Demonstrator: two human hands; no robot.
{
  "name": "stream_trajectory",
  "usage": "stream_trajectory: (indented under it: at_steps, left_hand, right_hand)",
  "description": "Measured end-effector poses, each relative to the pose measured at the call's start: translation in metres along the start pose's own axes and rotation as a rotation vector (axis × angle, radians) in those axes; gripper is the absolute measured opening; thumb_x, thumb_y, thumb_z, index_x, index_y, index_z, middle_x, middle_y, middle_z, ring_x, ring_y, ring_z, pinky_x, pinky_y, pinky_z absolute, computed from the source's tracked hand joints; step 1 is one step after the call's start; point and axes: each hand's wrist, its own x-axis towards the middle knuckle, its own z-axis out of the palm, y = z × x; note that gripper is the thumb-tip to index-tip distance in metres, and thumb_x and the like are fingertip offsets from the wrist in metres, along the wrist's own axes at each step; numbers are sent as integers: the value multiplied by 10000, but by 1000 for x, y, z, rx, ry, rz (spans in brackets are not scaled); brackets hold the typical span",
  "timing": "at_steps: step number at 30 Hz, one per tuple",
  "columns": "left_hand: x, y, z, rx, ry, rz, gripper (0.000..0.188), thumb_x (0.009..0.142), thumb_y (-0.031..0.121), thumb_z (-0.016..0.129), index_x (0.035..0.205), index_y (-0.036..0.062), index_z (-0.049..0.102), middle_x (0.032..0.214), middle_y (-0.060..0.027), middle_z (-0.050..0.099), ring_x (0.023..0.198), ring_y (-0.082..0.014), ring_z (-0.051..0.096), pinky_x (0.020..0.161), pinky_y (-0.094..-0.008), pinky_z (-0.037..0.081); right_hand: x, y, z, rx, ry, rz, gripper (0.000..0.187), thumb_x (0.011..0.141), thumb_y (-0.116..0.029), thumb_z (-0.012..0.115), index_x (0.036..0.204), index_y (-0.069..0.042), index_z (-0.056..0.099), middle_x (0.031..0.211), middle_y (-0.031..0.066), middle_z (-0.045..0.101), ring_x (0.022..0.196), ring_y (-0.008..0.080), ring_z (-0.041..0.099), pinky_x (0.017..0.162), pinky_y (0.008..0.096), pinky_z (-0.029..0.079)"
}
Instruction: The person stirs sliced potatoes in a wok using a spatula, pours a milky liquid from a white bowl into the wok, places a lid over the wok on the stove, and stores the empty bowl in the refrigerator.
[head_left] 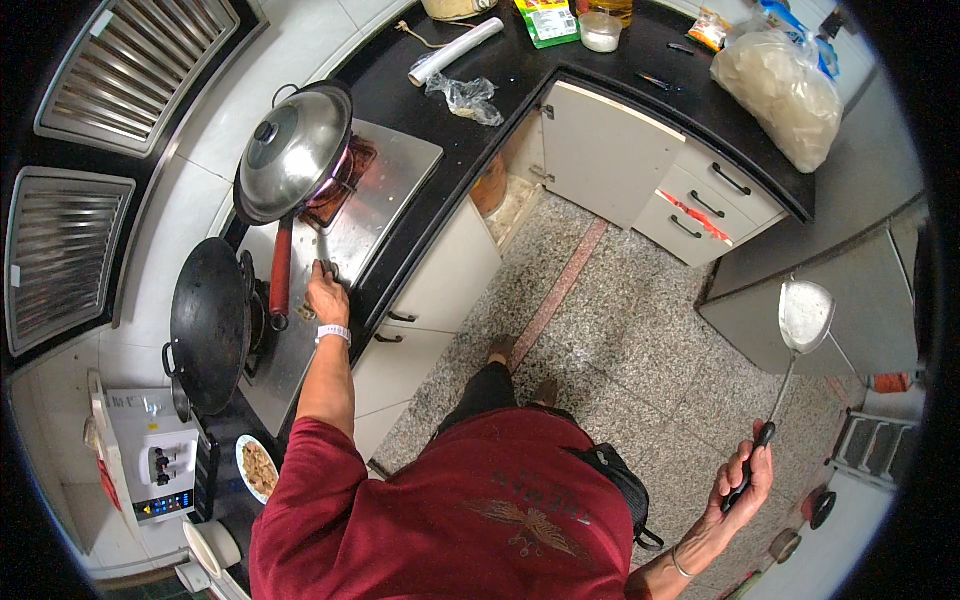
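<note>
My left hand (328, 298), with a light band at the wrist, is at the front of the steel gas stove (398, 178). Its fingers are closed round a stove knob (331, 268), mostly hidden under them. Beyond it, a wok with a red handle (281, 268) sits on the far burner under a domed metal lid (290, 140). Flame glows beneath that wok. Held out to the right over the floor, a wok spatula (806, 318) points away, its wide blade whitish. My right hand (742, 482) grips its black handle.
A large black wok (212, 325) rests on the nearer burner. A plate of food (257, 468) stands on the counter at left. Cling film roll (455, 52), crumpled plastic (468, 100), a small jar (600, 32) and a big plastic bag (780, 90) lie along the far counter.
</note>
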Motion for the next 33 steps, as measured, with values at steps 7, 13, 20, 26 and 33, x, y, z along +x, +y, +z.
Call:
stream_trajectory:
  at_steps: [7, 13, 20, 26, 33]
  left_hand:
    - [1, 23, -10, -297, -111, -343, 451, 797, -118, 454, 1238, -75, 540, 747, -76, 548, 581, -152, 468, 500, -273, 390]
    - [2, 29, -14, -94, -76, -141, 438, 818, -112, 447, 1242, -60, 547, 713, -79, 550, 569, -154, 464, 501, -292, 394]
    - [0, 15, -8, -199, -86, -282, 467, 801, -119, 444, 1245, -32, 561, 735, -88, 565, 601, -154, 473, 554, -287, 419]
    - [-1, 0, -3, -390, -109, -377, 540, 767, -177, 412, 1269, -30, 545, 828, -57, 559, 617, -116, 431, 537, -223, 388]
    - [2, 31, -15, -436, -95, -337, 604, 738, -225, 373, 1290, -36, 526, 925, -34, 530, 652, -84, 402, 510, -175, 341]
  right_hand:
    - [-4, 0, 4, -11, 30, -9, 435, 924, -140, 556, 1273, 91, 437, 754, 52, 505, 433, 34, 376, 316, 166, 318]
    - [-3, 2, 0, -8, 6, -4, 459, 924, -156, 568, 1286, 91, 430, 756, 51, 507, 435, 32, 379, 316, 165, 308]
    - [-4, 2, 2, -18, 1, -2, 467, 919, -163, 574, 1277, 100, 431, 762, 54, 508, 433, 31, 379, 315, 167, 308]
    - [-4, 4, 3, 1, -6, 1, 462, 913, -157, 578, 1274, 95, 437, 758, 58, 504, 432, 31, 380, 315, 167, 303]
    - [-5, 5, 4, -6, 2, 2, 456, 912, -160, 578, 1266, 92, 442, 757, 57, 503, 430, 33, 386, 312, 165, 314]
